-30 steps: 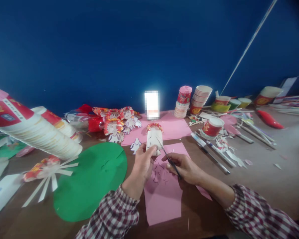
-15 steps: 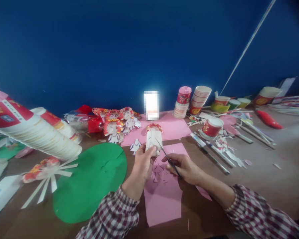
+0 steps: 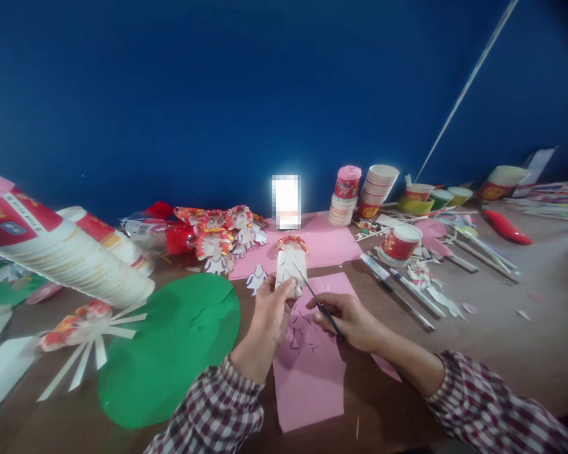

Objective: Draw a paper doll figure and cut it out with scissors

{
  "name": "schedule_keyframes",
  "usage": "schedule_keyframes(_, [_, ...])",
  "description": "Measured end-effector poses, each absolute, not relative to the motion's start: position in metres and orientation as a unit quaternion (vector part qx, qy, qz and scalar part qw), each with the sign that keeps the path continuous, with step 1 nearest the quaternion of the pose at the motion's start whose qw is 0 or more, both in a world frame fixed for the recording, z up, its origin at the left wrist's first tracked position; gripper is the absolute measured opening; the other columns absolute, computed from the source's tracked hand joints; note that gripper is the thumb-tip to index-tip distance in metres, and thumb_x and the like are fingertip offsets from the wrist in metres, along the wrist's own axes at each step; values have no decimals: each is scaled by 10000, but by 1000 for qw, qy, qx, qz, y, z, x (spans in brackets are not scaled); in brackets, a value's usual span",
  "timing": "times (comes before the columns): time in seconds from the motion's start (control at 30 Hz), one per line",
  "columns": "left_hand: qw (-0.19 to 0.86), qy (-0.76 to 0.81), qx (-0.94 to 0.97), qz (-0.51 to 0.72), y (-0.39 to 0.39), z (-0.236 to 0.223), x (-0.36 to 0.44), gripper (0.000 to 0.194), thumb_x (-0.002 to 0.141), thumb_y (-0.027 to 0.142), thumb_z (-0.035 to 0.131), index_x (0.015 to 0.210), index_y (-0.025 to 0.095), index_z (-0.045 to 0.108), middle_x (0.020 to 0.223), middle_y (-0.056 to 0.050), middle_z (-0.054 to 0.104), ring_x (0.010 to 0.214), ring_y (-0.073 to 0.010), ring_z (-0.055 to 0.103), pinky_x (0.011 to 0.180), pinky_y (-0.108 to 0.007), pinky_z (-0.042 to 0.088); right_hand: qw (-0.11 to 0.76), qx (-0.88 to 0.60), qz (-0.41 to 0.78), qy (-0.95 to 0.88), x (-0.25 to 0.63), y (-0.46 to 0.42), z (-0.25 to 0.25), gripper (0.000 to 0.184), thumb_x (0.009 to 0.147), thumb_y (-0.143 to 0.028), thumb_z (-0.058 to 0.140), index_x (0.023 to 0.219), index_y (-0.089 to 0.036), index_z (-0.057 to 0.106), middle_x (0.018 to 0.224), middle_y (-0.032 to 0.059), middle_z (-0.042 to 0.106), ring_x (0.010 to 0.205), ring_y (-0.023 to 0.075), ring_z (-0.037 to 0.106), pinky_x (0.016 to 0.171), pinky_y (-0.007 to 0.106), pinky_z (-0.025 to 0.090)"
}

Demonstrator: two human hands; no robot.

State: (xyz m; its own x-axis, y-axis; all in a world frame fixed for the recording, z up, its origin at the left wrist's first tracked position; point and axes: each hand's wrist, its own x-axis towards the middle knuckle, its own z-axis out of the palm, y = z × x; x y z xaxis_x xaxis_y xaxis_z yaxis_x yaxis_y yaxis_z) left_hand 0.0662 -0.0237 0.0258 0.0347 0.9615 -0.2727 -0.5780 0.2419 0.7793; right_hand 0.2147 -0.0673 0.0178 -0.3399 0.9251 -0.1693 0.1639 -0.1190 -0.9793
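My left hand [image 3: 273, 310] is closed on a cut paper cup piece [image 3: 291, 263], thumb on top. This piece is whitish, has drawn dark lines and ends in a curled red-and-yellow rim at its far end. Fingers of my right hand [image 3: 355, 320] are wrapped round the dark handles of scissors [image 3: 326, 312]. Their thin blades point up and left, lying against the right side of the cup piece. Beneath both hands is a pink paper sheet [image 3: 310, 394] scattered with dark thin paper trimmings [image 3: 303, 333]. A small white paper cutout [image 3: 255, 279] lies left of the cup piece.
Left of my arm lies a green paper oval [image 3: 170, 353], with leaning stacked paper cups [image 3: 80, 258] beyond it. Finished-looking paper figures [image 3: 218, 243] stand at the back. Markers [image 3: 397, 291], a red paper cup [image 3: 401, 243] and scraps [image 3: 423, 274] lie right.
The view has shifted slightly. My left hand keeps its hold on the cup piece, and the scissors stay at its right side with hardly any movement.
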Motion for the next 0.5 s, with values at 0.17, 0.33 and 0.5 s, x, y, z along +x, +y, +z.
schedule_keyframes(0.17, [678, 405, 238, 566, -24, 25, 66, 271, 567, 146, 737, 791, 142, 585, 675, 20, 594, 573, -61, 528, 563, -193, 413, 331, -473, 583, -571, 215, -67, 17, 385, 775, -472, 607, 946, -131, 560, 538, -58, 434, 471, 69, 391, 443, 188, 333])
schedule_keyframes(0.33, [678, 400, 241, 568, -25, 25, 66, 270, 567, 146, 736, 790, 145, 585, 678, 20, 590, 582, -64, 530, 562, -192, 412, 338, -466, 590, -566, 215, -67, 15, 385, 773, -480, 609, 947, -140, 565, 548, -54, 442, 472, 72, 400, 449, 194, 343])
schedule_keyframes(0.5, [677, 401, 244, 567, -26, 27, 66, 260, 573, 142, 730, 789, 139, 586, 673, 18, 589, 578, -63, 528, 560, -191, 414, 339, -460, 594, -565, 215, -66, 14, 395, 774, -487, 606, 953, -138, 562, 554, -52, 447, 479, 72, 407, 456, 193, 355])
